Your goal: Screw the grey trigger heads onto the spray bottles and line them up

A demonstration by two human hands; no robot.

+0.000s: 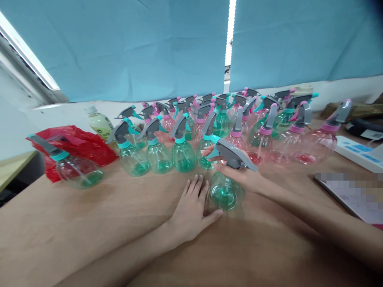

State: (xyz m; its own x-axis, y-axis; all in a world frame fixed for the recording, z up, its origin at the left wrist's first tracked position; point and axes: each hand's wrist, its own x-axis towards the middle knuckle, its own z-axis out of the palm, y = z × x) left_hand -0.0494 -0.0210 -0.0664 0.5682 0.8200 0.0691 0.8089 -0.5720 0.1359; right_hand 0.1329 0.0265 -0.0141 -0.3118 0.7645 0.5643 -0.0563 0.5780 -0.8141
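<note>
My right hand (243, 174) is closed around the neck of a clear green spray bottle (224, 194), just below its grey trigger head. This bottle tilts a little, and I cannot tell whether its base touches the table. My left hand (191, 209) lies flat on the table with fingers stretched out, its thumb close beside the bottle's base. Just behind the hands stand more green spray bottles, among them one (183, 156) with a turquoise collar. Pink spray bottles with pink collars, such as this pink bottle (318, 145), stand to the right.
Several more spray bottles crowd the back of the wooden table (134, 223). At the left, one green spray bottle (79, 169) stands before a red plastic bag (76, 137) and a yellowish bottle (100, 122). A white power strip (359, 151) and a flat tablet-like object (353, 197) lie right.
</note>
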